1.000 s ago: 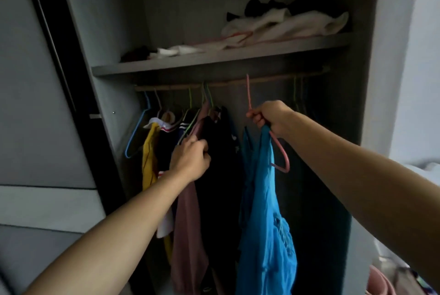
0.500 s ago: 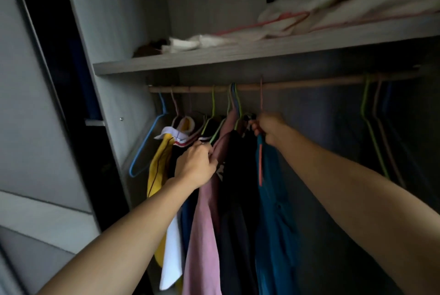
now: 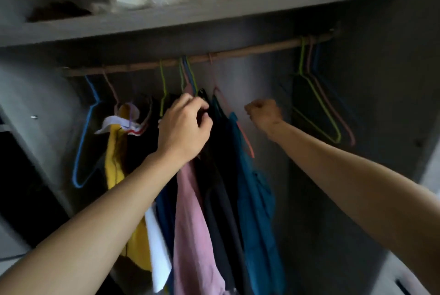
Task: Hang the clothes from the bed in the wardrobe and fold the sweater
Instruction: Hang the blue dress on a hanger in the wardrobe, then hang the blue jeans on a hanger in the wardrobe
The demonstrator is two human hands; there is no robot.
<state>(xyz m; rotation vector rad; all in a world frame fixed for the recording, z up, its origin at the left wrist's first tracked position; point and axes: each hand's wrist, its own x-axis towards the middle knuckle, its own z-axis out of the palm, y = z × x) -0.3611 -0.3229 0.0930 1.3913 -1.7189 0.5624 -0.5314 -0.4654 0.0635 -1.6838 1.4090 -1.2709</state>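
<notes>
Bare rail (image 3: 257, 49) between teal garment (image 3: 252, 199) and empty hangers (image 3: 302, 61), clothes (image 3: 190, 211) crowding left, shelf (image 3: 190, 15) close above

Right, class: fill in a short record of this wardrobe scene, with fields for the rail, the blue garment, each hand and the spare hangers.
Rail: wooden, under the shelf, hangers hooked along it
Blue garment: hangs from the rail on a pink hanger
Left hand: grips a dark garment beside it
Right hand: curled, holding nothing, apart from the pink hanger
Spare hangers: bare ones at the rail's right end
</notes>
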